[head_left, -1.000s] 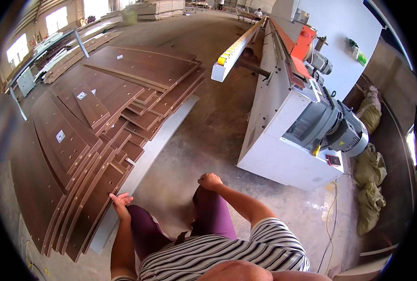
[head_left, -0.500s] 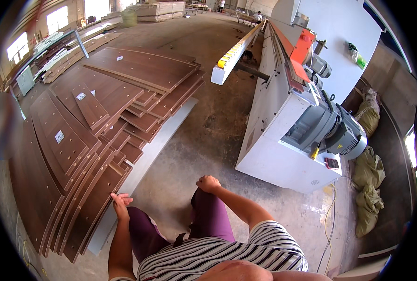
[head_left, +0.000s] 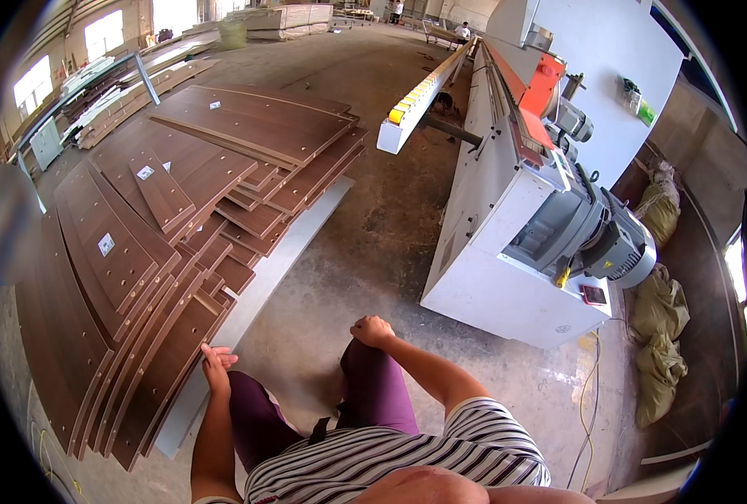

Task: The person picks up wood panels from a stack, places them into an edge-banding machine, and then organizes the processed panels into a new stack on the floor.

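Note:
My left hand [head_left: 218,361] is at the near right edge of a stack of brown wood-look panels [head_left: 187,340], its fingers stretched and apart. A fingertip meets the panel edge or lies just beside it; which one I cannot tell. Nothing is held in that hand. On my right knee rests my right hand [head_left: 373,330], fingers curled in, with no object visible in it. Small drilled holes dot the panels, and a few carry white labels [head_left: 106,244]. Under the stack's right side runs a pale grey board [head_left: 251,294].
To the right stands a long white machine [head_left: 508,294] with grey motors [head_left: 608,235], an orange guard [head_left: 541,92] and a phone [head_left: 594,294] on its end. A roller rail [head_left: 415,101] juts toward me. Tan sacks [head_left: 660,336] and a cable [head_left: 593,395] lie beyond. People are far off.

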Tool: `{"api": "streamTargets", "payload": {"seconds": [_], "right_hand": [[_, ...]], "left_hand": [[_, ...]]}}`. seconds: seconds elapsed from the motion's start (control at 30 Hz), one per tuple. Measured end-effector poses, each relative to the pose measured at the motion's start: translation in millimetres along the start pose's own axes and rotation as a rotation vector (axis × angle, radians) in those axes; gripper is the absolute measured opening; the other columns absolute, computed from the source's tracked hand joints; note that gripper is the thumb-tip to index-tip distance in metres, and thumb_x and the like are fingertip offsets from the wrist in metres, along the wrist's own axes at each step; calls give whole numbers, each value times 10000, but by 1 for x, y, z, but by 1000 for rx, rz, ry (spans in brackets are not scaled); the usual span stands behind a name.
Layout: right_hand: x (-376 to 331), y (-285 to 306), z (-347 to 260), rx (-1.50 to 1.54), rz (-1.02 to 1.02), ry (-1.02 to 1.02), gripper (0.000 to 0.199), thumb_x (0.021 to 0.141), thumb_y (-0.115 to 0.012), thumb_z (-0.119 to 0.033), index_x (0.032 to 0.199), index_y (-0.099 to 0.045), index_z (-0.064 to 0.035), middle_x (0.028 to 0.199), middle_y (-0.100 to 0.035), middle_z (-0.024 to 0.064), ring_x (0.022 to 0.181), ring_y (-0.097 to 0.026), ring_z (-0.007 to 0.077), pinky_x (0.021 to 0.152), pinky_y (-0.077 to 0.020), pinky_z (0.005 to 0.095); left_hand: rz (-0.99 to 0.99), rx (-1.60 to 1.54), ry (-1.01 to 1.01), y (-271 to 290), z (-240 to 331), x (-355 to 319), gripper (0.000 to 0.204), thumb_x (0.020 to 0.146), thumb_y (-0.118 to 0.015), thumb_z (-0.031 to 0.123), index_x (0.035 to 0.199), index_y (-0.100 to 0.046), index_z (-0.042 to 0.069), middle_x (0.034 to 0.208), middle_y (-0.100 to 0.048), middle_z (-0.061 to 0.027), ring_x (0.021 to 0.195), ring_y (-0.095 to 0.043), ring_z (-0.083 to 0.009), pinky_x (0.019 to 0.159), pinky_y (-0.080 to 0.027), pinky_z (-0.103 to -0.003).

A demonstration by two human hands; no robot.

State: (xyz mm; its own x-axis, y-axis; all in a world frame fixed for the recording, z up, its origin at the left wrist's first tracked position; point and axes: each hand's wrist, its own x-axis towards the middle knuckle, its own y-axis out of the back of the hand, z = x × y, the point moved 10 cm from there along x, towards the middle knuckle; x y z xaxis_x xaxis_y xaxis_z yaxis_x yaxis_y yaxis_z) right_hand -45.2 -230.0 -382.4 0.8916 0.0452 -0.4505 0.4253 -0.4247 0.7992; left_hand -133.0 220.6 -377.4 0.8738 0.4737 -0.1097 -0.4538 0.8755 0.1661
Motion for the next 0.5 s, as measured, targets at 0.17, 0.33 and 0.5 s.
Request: {"api": "streamTargets", "payload": {"seconds": [0.17,0.33,0.5], "right_hand": [[-1,1,2,3,-1,-20,395,821,-539,-405,1099,-704,-177,1148,-659,135,1097,-608,329,952,-481,416],[0,-1,3,-14,0,-11,411,819,-536,-411,1113,-696,-173,1160,-654,134,1104,-604,328,956,-479,413],[-5,4,-5,-34,3,4,401,833,-517,-398,1099,-697,-157,1151,-656,140,1095,-608,332,953,-480,420]], "left_hand": [[51,-87,14,3,4,-5,766,978,-214,622,901,-634,-15,668,-660,-108,645,-633,-190,646,-446,-295],[87,-191,15,9,3,-6,769,968,-234,641,892,-630,-14,637,-637,-91,624,-616,-178,626,-432,-283],[99,-329,31,19,-18,1,781,952,-249,671,861,-620,-10,616,-621,-77,588,-590,-157,594,-409,-256]]}}
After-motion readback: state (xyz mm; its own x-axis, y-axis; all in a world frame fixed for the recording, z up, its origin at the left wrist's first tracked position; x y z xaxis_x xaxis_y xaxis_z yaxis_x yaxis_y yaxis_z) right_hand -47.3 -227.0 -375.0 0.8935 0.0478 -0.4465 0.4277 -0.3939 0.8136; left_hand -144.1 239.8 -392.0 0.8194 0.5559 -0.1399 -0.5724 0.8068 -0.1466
